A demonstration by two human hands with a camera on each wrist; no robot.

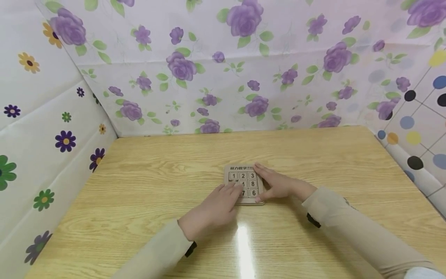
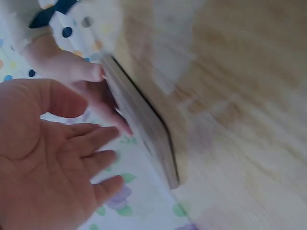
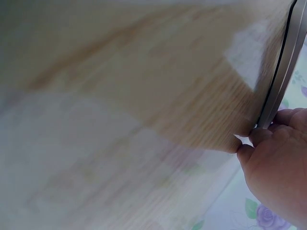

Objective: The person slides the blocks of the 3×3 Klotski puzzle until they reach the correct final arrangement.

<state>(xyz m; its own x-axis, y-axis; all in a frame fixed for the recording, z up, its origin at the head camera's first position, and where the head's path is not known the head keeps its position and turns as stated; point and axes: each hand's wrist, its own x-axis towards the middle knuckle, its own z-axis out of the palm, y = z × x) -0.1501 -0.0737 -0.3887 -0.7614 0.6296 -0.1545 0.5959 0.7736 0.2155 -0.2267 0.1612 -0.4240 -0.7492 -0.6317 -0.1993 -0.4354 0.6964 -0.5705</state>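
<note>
A flat wooden number slide puzzle (image 1: 248,201) lies on the table, with square tiles and dark printed characters along its top edge. Tiles 1, 2, 3, 8 and 6 can be read; fingers partly cover the 4 and 7. Over the puzzle's left side reaches my left hand (image 1: 217,205), fingers extended and loosely bent, tips at the tiles. In the left wrist view its palm and spread fingers hold nothing. My right hand (image 1: 278,185) holds the puzzle by its right side, thumb at the lower corner and a finger at the upper one. The right wrist view shows those fingers against the puzzle's edge (image 3: 287,67).
The wood-grain table (image 1: 156,174) extends around the puzzle on all sides. Behind it hangs a purple-flowered cloth (image 1: 223,93), with patterned sheets at left and right. Dark bands (image 1: 191,248) show at both sleeve cuffs.
</note>
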